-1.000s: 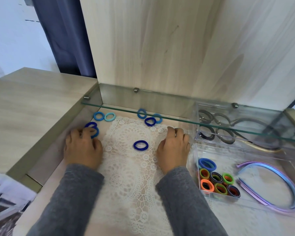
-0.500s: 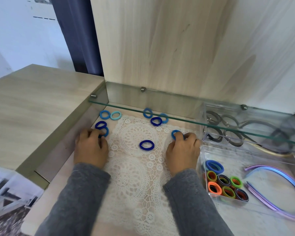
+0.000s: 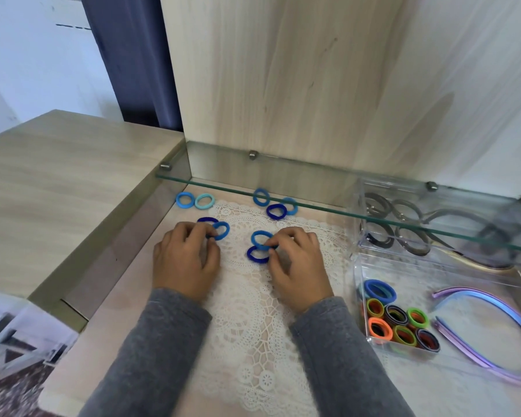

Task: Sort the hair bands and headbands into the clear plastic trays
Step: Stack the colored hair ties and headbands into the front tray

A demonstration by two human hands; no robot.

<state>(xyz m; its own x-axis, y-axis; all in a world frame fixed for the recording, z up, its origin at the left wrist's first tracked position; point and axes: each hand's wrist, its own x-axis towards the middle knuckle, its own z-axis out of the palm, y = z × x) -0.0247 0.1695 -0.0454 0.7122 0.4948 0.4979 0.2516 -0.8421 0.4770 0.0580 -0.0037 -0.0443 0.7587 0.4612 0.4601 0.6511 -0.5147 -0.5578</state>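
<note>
Blue hair bands lie scattered on a white lace doily (image 3: 250, 299). My left hand (image 3: 187, 260) pinches a mid-blue band (image 3: 222, 230), with a dark blue band (image 3: 206, 220) just behind my fingers. My right hand (image 3: 298, 266) pinches a light blue band (image 3: 260, 238), and a dark blue band (image 3: 257, 255) lies against my thumb. Two pale blue bands (image 3: 195, 201) rest far left; three more bands (image 3: 275, 207) sit under the glass shelf. The near clear tray (image 3: 358, 266) holds coloured bands (image 3: 397, 320) and purple-blue headbands (image 3: 487, 323). The far tray (image 3: 362, 191) holds grey items.
A glass shelf (image 3: 328, 207) spans the niche just above the far bands and the far tray. A wooden back panel (image 3: 313, 85) rises behind. A wooden desk top (image 3: 57, 191) stands higher at left, and a printed sheet (image 3: 21, 347) lies at lower left.
Both hands drew back toward me, each now gripping a blue band. The right hand brought a light blue band next to the dark blue one at the doily's middle.
</note>
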